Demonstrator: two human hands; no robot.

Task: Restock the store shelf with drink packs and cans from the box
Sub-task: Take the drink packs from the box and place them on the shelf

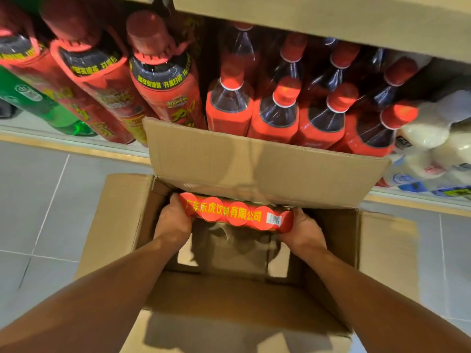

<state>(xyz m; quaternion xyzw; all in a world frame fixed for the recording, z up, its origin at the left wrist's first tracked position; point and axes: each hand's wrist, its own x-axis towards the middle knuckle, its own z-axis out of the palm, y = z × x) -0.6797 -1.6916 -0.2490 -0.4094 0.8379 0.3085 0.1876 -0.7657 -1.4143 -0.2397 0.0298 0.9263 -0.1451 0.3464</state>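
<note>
Inside open brown cardboard box (119, 225): red shrink-wrapped can pack (237, 212), ends clasped by left hand (175, 220), right hand (303, 225). Not yet shelved; seemingly last pack, box bottom otherwise bare.

The floor (38, 200) is laid with grey tiles and pale grout lines, and a yellow strip (63, 147) runs along its far edge. Above the strip on the left stand large bottles (165, 98) in red wrappers with red caps, dark bands and yellow print, seen leaning in the wide lens. A green bottle (51, 113) sits just to their left. In the middle, several rows of smaller dark-drink bottles (277, 115) with red caps and red labels stand close together. To the right of them are white bottles (428, 133), with blue tags (414, 187) below, too blurred to read.
</note>
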